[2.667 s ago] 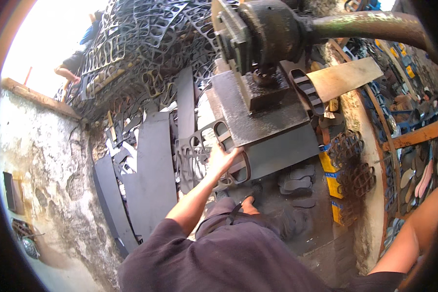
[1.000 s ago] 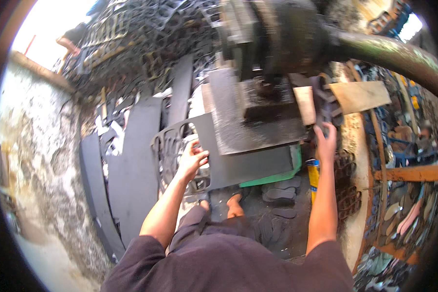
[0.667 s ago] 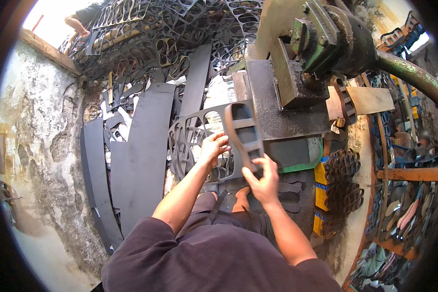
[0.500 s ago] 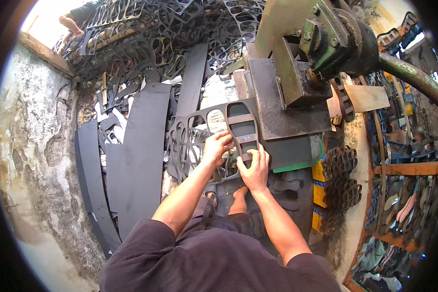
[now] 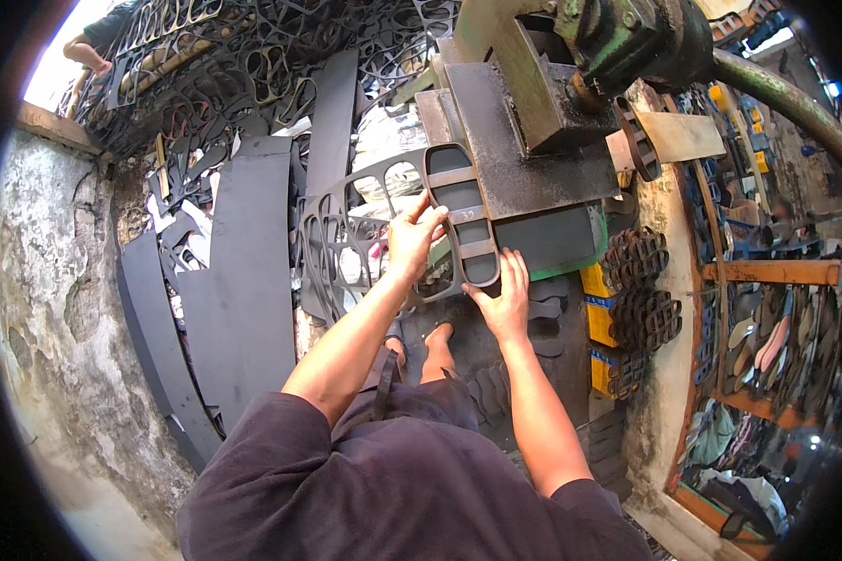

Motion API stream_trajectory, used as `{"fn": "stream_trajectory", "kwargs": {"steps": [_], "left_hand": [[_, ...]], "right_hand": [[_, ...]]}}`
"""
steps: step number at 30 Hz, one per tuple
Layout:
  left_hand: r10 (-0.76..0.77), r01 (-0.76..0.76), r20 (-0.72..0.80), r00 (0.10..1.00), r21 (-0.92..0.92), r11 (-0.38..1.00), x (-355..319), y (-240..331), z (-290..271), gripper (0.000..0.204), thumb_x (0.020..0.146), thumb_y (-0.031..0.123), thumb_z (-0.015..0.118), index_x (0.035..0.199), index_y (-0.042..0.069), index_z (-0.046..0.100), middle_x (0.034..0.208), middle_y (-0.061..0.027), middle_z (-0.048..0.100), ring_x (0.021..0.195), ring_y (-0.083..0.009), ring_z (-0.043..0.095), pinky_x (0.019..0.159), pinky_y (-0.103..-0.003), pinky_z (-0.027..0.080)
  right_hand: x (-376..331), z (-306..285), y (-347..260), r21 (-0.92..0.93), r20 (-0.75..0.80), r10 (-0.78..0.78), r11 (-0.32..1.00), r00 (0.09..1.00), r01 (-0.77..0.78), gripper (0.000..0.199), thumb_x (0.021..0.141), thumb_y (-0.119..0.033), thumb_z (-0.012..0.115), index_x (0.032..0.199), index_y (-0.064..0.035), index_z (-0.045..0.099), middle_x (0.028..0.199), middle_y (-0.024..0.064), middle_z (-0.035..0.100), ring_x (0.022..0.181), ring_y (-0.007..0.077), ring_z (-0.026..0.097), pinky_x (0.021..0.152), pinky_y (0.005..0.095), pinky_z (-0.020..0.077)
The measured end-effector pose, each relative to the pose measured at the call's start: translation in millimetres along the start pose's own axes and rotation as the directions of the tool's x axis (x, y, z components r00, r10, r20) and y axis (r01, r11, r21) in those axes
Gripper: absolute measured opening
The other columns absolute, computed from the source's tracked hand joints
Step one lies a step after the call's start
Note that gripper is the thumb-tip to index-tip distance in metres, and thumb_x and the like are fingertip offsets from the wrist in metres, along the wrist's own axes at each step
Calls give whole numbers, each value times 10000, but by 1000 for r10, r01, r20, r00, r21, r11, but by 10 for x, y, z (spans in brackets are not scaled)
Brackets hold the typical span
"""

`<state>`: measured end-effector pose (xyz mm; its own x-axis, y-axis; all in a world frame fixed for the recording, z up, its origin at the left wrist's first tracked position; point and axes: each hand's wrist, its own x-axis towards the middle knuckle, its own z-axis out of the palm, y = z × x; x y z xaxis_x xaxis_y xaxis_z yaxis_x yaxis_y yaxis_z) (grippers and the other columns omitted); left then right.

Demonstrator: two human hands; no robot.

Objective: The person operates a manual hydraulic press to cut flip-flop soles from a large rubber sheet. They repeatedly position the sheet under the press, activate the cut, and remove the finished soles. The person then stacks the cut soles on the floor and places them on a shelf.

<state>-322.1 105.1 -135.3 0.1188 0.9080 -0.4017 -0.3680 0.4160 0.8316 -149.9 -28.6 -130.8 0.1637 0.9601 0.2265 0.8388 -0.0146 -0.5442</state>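
A sole-shaped cutting die, a dark metal frame with crossbars, stands on a dark sheet at the edge of a press. Beside it extends a black sheet full of sole-shaped holes. My left hand has its fingers curled at the die's left edge; it is closed, and its thumb and fingertips meet the rim. Around the near end of the die, my right hand has its thumb at the bottom and its fingers along the right side. The press's flat plate lies just right of the die.
The green press arm overhangs the far right. Long black sheets lean at left near a peeling wall. Punched scrap heaps up behind. Yellow boxes with stacked dies and a crowded shelf stand right. Another person's leg shows far left.
The whole view has shifted, so most things sit farther left and higher. My right hand has slid toward the near end of the die. My left hand stays at its left edge.
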Motion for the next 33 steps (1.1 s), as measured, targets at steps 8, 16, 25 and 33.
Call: {"fn": "stream_trajectory", "kwargs": {"steps": [8, 16, 25, 33], "left_hand": [[13, -13, 71, 997, -1, 1000, 44, -11, 96, 666, 973, 161, 729, 1550, 18, 429, 1431, -123, 585, 1143, -204, 654, 935, -369, 596], [334, -177, -291, 896, 457, 872, 342, -9, 328, 485, 966, 182, 712, 1398, 6, 579, 1141, -130, 708, 987, -195, 663, 939, -389, 501], [-90, 91, -43, 995, 35, 995, 771, 365, 146, 336, 971, 166, 701, 1268, 45, 602, 1150, -81, 724, 1057, -191, 678, 873, -332, 529], [639, -586, -145, 756, 285, 758, 280, 1415, 1328, 322, 1001, 186, 688, 1293, 62, 630, 1099, -3, 625, 896, -78, 560, 806, -237, 454]], "right_hand": [[-16, -140, 162, 1, 33, -12, 1000, 999, 12, 828, 728, -282, 904, 1416, -2, 537, 1497, 206, 520, 1482, 412, 371, 1218, 499, 328], [317, -615, 831, -318, 14, 307, 904, 952, -286, 744, 842, -565, 735, 1508, -299, 538, 1601, 15, 468, 1547, 301, 297, 1229, 667, 161], [1272, -662, 1414, -256, -65, 302, 916, 951, -308, 654, 820, -494, 788, 1313, -77, 679, 1539, 93, 529, 1533, 344, 300, 1213, 694, 139], [1298, -1200, 1419, -267, 89, 194, 950, 977, -164, 701, 855, -586, 714, 1363, -104, 668, 1481, 109, 580, 1525, 357, 310, 1200, 726, 117]]}}
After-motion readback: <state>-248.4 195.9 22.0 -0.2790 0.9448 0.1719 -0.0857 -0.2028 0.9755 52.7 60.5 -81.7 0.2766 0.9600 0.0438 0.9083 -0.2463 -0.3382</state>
